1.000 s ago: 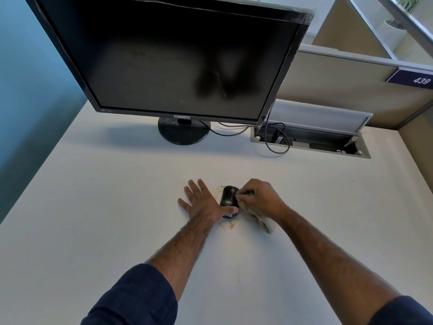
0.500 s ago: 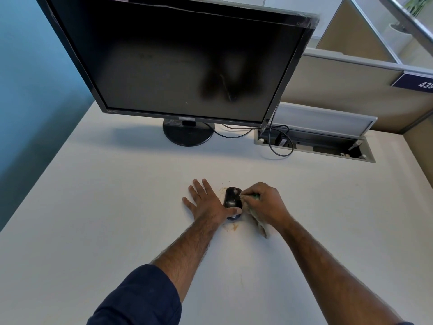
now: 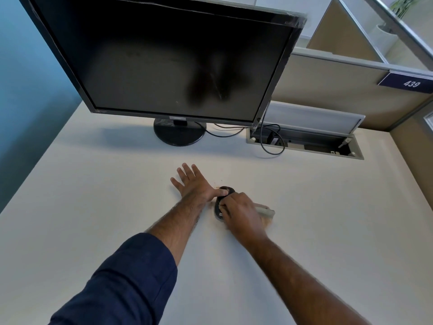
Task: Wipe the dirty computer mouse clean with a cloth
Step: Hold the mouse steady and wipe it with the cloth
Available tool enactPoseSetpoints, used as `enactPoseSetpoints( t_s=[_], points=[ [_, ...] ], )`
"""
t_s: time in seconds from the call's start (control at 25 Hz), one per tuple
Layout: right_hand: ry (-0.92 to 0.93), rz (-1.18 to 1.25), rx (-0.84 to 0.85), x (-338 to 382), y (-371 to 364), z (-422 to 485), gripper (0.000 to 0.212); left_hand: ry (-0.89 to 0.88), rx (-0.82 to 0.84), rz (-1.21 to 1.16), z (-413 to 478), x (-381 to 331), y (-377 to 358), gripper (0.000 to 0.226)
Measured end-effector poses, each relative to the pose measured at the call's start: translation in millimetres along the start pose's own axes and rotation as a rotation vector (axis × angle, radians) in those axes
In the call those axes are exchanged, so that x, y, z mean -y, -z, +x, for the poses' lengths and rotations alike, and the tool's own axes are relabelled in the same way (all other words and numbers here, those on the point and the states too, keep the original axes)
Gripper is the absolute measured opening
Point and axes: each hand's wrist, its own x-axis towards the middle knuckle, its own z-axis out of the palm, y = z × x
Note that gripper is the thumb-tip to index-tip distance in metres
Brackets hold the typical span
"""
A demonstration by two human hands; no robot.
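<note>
A black computer mouse [image 3: 222, 201] lies on the white desk [image 3: 117, 195], just below the middle of the view. My left hand [image 3: 194, 184] rests flat on the desk to its left with fingers spread, and its thumb presses on the far top of the mouse. My right hand [image 3: 239, 213] covers the near right side of the mouse, closed on a pale cloth [image 3: 266, 210] whose end sticks out to the right. Most of the mouse is hidden under my hands.
A black monitor [image 3: 164, 66] on a round stand [image 3: 179, 134] towers at the back. To its right are an open cable box [image 3: 304, 143] and a loose black cable [image 3: 273, 148]. Brownish smudges [image 3: 269, 222] mark the desk beside the mouse. Beige partitions [image 3: 339, 90] close the back right.
My right hand with the cloth slid from the mouse's right side to over its near end. My left thumb shifted from the near end to the far top.
</note>
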Motion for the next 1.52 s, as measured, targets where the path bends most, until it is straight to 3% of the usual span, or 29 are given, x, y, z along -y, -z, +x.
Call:
enactPoseSetpoints(
  t_s=[0.36,0.56,0.8,1.04,1.24,1.52],
  points=[
    [-0.032,-0.120,-0.070,24,-27,7,0.028,0.104,0.073,0.068,8,-4,-1,0.143],
    [0.134,-0.175,0.021,18,-30,-10,0.040,0.061,0.046,0.046,5,-4,0,0.150],
    [0.233,-0.180,0.091,12,-34,-47,0.033,0.057,0.051,0.008,2,-3,0,0.150],
    [0.070,-0.174,-0.098,21,-23,-6,0.021,0.098,0.114,0.021,0,-4,5,0.148],
    [0.040,-0.245,0.010,34,-33,3,0.031,0.127,0.121,0.067,-1,-9,11,0.138],
    [0.112,-0.247,0.108,22,-30,-6,0.039,0.094,0.109,0.081,-2,-8,8,0.146]
  ],
)
